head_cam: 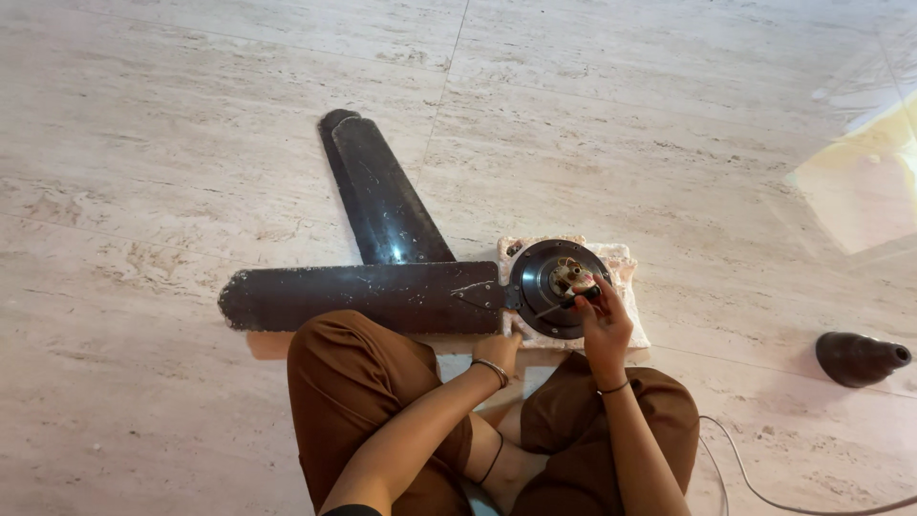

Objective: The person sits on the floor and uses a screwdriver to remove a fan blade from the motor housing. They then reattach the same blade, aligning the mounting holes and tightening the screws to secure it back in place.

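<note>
Head view, looking straight down: a person sits cross-legged on a pale marble floor (172,143), wearing brown trousers, with both bare forearms reaching forward to a dismantled ceiling fan.

The fan's round dark motor housing (535,277) lies flat on a worn, light-coloured cloth pad (626,268), just in front of the person's knees. At the centre of the housing sits a small exposed hub (570,275) of copper and pale parts.

The right hand (604,325) rests over the near right edge of the motor housing, its fingers closed around a thin dark tool (570,305), perhaps a screwdriver, whose tip points toward the hub. A thin band circles that wrist.

The left hand (497,352) sits at the near left edge of the motor housing, touching the pad's edge; a metal bangle rings the wrist. I cannot tell whether its fingers are curled or holding anything.

One long dark fan blade (353,296) runs left from the motor housing. Two more blades (377,191), stacked, angle away to the upper left of it.

Well to the right of the motor housing lies a dark bell-shaped canopy cover (855,358). A pale cable (755,483) curves across the floor, right of the person's knee.
</note>
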